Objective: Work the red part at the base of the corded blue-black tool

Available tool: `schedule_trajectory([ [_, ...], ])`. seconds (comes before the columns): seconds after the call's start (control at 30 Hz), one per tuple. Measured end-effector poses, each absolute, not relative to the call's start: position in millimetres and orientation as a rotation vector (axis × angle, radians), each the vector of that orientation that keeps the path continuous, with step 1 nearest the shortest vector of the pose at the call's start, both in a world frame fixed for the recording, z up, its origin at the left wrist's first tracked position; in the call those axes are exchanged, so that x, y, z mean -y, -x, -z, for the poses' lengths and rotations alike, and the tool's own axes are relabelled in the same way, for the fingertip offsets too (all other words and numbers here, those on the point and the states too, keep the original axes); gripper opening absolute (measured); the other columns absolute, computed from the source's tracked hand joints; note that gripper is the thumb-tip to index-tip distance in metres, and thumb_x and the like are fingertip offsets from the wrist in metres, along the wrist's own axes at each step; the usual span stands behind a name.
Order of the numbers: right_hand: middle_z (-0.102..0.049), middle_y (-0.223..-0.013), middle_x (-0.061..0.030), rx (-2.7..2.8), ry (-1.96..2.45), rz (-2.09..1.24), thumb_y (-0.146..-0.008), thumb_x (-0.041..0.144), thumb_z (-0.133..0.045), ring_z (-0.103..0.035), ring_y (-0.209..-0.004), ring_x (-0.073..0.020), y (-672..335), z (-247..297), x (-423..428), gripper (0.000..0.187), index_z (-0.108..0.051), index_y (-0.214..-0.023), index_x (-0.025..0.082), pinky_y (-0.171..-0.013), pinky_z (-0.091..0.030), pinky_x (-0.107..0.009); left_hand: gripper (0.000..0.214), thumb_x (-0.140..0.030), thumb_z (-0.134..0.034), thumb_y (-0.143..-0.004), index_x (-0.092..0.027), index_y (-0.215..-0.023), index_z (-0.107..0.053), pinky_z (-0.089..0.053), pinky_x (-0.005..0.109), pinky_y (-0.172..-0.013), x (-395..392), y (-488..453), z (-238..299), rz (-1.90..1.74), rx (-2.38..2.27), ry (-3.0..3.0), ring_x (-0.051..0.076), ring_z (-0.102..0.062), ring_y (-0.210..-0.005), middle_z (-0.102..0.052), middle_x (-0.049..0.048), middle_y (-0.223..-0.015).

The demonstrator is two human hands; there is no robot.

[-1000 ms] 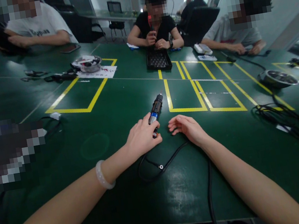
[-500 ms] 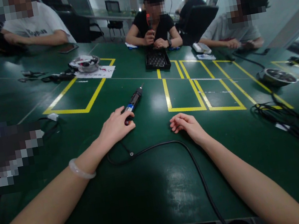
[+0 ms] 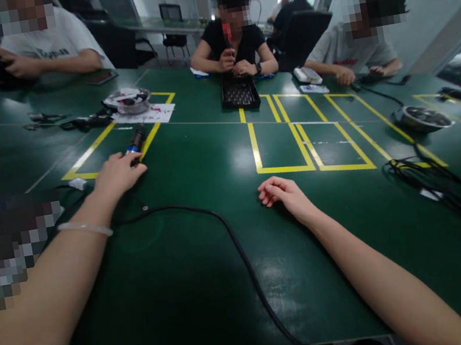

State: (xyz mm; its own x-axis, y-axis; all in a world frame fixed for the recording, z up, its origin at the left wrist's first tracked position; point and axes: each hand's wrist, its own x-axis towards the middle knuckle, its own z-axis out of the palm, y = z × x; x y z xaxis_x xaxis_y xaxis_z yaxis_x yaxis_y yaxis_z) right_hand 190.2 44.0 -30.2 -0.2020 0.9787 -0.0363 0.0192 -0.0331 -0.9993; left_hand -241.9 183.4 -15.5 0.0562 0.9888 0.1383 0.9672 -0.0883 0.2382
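My left hand [image 3: 118,175] is wrapped around the rear of a black electric screwdriver [image 3: 137,137] with a blue band. The tool points away from me, over the yellow-taped rectangle [image 3: 149,140] on the left; part of its grip is hidden by my fingers. A black cord [image 3: 233,239] trails from behind that hand across the green table [image 3: 181,298] to the front edge. On the right, my right hand [image 3: 283,194] rests on the tabletop with its fingers loosely curled together and nothing visible in them.
Across the table, a co-worker bends over a black tray [image 3: 239,94]. A metal bowl [image 3: 130,102] sits on paper at back left; another bowl [image 3: 422,118] stands at right. Tangled cables [image 3: 428,175] lie at the right. A phone [image 3: 102,77] lies at the far left.
My left hand has carried the electric screwdriver left and away from me, into the left taped rectangle. The cord has shifted left with it. My right hand stays about where it was.
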Motion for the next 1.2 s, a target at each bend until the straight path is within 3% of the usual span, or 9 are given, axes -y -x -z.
schedule_trajectory([
  [0.2, -0.068, -0.076, -0.0024, 1.370, 1.145, -1.379, -0.085, 0.043, -0.064, -0.061, -0.065, -0.0117, -190.4, 31.4, -44.3, 0.027, -0.068, -0.089, 0.017, -0.061, -0.049, -0.026, 0.062, -0.056, -0.041, -0.098, -0.018, -0.146, -0.050, -0.041, 0.058, -0.103, -200.5, 262.0, 5.3, -0.271, -2.337, -2.013, 0.030, -0.050, -0.113, -0.051, 0.0107, -0.141],
  [0.43, -0.068, -0.077, -0.0026, 1.388, 1.153, -1.380, -0.085, 0.042, -0.065, -0.062, -0.066, -0.0121, -189.4, 31.6, -44.5, 0.026, -0.067, -0.088, 0.017, -0.062, -0.048, -0.026, 0.056, -0.049, -0.041, -0.100, -0.024, -0.150, -0.045, -0.043, 0.054, -0.101, -199.9, 257.7, 9.3, -0.143, -2.392, -2.027, 0.030, -0.049, -0.113, -0.049, 0.0092, -0.136],
  [0.77, -0.068, -0.076, -0.0029, 1.406, 1.166, -1.365, -0.085, 0.042, -0.064, -0.061, -0.066, -0.0119, -187.9, 33.1, -44.7, 0.026, -0.067, -0.089, 0.017, -0.061, -0.046, -0.025, 0.058, -0.047, -0.045, -0.098, -0.020, -0.150, -0.045, -0.044, 0.049, -0.097, -177.7, 241.5, 1.5, -0.023, -2.312, -2.158, 0.031, -0.052, -0.110, -0.050, 0.0128, -0.135],
  [0.97, -0.069, -0.077, -0.0032, 1.412, 1.170, -1.356, -0.085, 0.042, -0.064, -0.061, -0.066, -0.0120, -187.1, 33.1, -44.3, 0.026, -0.067, -0.089, 0.017, -0.061, -0.046, -0.025, 0.059, -0.053, -0.048, -0.091, -0.030, -0.146, -0.050, -0.048, 0.047, -0.092, -153.7, 213.3, 5.3, -0.010, -2.264, -2.215, 0.036, -0.055, -0.115, -0.048, 0.0110, -0.145],
  [1.2, -0.068, -0.076, -0.0033, 1.422, 1.162, -1.346, -0.086, 0.042, -0.063, -0.061, -0.065, -0.0122, -187.6, 32.3, -44.0, 0.026, -0.066, -0.089, 0.016, -0.060, -0.047, -0.025, 0.060, -0.046, -0.046, -0.089, -0.026, -0.146, -0.050, -0.052, 0.046, -0.086, -100.5, 138.5, -1.6, 0.019, -2.078, -2.392, 0.037, -0.058, -0.114, -0.051, 0.0160, -0.139],
])
